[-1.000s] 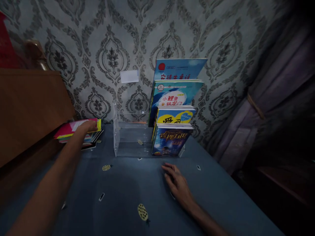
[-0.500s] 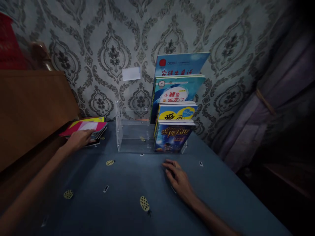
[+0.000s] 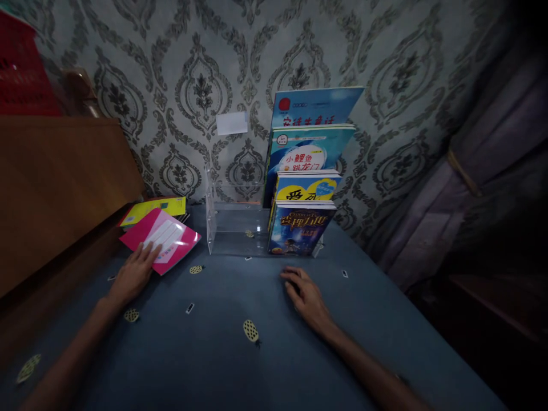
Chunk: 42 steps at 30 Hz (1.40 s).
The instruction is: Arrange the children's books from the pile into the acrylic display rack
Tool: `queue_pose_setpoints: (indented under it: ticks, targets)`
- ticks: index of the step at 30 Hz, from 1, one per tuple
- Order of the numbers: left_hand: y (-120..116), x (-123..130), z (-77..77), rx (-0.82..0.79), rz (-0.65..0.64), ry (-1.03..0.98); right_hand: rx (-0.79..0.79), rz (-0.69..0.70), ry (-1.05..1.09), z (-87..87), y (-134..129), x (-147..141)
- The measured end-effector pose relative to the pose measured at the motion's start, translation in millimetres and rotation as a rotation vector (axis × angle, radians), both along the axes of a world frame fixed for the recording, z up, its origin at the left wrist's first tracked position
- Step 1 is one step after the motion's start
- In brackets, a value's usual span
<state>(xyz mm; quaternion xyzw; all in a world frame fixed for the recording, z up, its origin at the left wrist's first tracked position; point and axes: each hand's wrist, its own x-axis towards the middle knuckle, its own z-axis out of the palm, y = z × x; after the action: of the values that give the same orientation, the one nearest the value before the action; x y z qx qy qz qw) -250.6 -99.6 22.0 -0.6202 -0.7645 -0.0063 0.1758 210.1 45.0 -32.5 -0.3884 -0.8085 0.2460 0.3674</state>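
My left hand (image 3: 136,273) lies over the near edge of a pink book (image 3: 173,237), fingers on its cover; whether the thumb is beneath it is hidden. The pink book is tilted off a stack topped by a yellow book (image 3: 149,210). My right hand (image 3: 306,294) rests on the blue tablecloth, fingers loosely curved and apart, nothing in them. Beyond it, a clear stepped rack (image 3: 235,244) holds upright books on its right side: a dark blue book (image 3: 299,231) in front, then a yellow and blue book (image 3: 310,187), a teal book (image 3: 310,149) and a tall blue book (image 3: 319,105).
A brown wooden box (image 3: 64,188) stands along the left side with a red bag (image 3: 25,74) on top. The patterned wall rises behind the rack, with a white switch plate (image 3: 232,123). At the right hangs a tied curtain (image 3: 440,200).
My left hand has drawn the pink book toward me and off the stack, turning it and uncovering the yellow book. My right hand has barely moved.
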Motion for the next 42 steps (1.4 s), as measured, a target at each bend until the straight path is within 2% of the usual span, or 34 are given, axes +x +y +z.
queue_pose_setpoints:
  ticks: [4, 7, 12, 16, 20, 25, 29, 32, 36, 42]
  targets:
    - [-40, 18, -22.1, -0.133, -0.163, -0.086, 0.004, 0.015, -0.012, 0.5, -1, 0]
    - [-71, 29, -27.7, -0.168, -0.326, -0.182, 0.014, 0.034, -0.041, 3.2, -2, 0]
    - [-107, 62, -9.8, -0.208, -0.461, -0.314, 0.023, 0.060, -0.076, 8.2, -8, 0]
    - [-116, 100, 2.0, -0.251, -0.555, -0.377, 0.042, 0.079, -0.103, 8.8, -10, -1]
    - [-103, 137, -2.1, -0.283, -0.665, -0.419, 0.063, 0.119, -0.106, 8.1, -10, -2]
    - [-63, 174, -9.7, -0.330, -0.791, -0.444, 0.065, 0.171, -0.095, 12.3, -15, -3]
    - [-37, 193, -2.7, -0.381, -0.873, -0.470, 0.065, 0.171, -0.079, 16.6, -18, -2]
    - [-28, 193, 7.8, -0.444, -0.890, -0.506, 0.063, 0.157, -0.094, 16.6, -18, 0]
    - [-26, 176, 12.6, -0.488, -0.860, -0.536, 0.098, 0.164, -0.131, 13.4, -19, -1]
    - [-10, 165, -6.2, -0.253, -0.591, -0.520, 0.157, 0.163, -0.178, 11.0, -20, -3]
